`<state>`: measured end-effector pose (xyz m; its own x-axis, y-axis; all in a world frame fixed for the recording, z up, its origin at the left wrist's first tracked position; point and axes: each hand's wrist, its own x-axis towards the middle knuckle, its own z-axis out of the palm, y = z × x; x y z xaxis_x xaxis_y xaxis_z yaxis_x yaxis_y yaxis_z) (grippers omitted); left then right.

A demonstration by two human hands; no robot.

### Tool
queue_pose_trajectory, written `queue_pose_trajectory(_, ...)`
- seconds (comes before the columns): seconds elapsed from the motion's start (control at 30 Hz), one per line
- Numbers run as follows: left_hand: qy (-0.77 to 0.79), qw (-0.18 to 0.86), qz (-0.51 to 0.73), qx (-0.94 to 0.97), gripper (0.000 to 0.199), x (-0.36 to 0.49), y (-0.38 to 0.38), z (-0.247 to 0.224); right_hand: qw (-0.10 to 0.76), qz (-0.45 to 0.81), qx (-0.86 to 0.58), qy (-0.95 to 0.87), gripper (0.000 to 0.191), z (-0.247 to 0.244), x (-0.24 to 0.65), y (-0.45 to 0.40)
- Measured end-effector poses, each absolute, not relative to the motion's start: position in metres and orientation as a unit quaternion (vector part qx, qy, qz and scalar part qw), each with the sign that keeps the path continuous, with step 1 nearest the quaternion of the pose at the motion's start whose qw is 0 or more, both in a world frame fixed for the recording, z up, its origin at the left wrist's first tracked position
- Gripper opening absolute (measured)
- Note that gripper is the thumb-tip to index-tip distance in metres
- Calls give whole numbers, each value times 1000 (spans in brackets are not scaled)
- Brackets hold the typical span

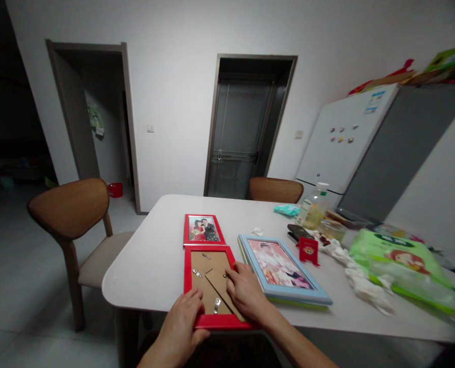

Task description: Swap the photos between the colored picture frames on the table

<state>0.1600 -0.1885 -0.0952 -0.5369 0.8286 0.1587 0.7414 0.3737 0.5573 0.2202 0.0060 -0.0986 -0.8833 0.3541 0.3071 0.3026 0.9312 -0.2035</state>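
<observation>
A red picture frame (208,322) lies face down at the table's near edge. Its brown backing board (206,289) shows several small metal clips and a thin slanting strip that looks like a stand. My left hand (183,322) grips the frame's near left corner, with fingers on the left border and thumb at the front edge. Bent fingers of my right hand (246,291) press on the right border and board, beside a small clip there. Just beyond lies a second red frame (204,230), face up, holding a picture of a couple; the two frames' edges touch.
Right of my right hand, a blue picture frame (285,263) lies on a stack. Farther right are a small red card (309,250), dark phone (299,232), clear bottle (313,207), crumpled tissues (360,283) and a green tissue pack (402,260). A wooden chair (74,209) stands left of the white table (146,255).
</observation>
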Motion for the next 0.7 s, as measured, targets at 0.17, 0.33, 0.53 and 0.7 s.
queue_pose_trajectory(0.17,839,76,265,470,45,163,-188,-93,175,75,-166,-968,24,-103,217,5)
queue_pose_trajectory(0.33,840,70,257,472,34,164,-187,-93,179,82,-167,-966,23,-100,217,3)
queue_pose_trajectory(0.53,839,73,255,474,37,162,-187,-92,201,98,-139,-965,23,-97,226,0)
queue_pose_trajectory(0.7,829,66,260,490,43,159,-189,-102,201,151,4,-968,24,-98,247,-20)
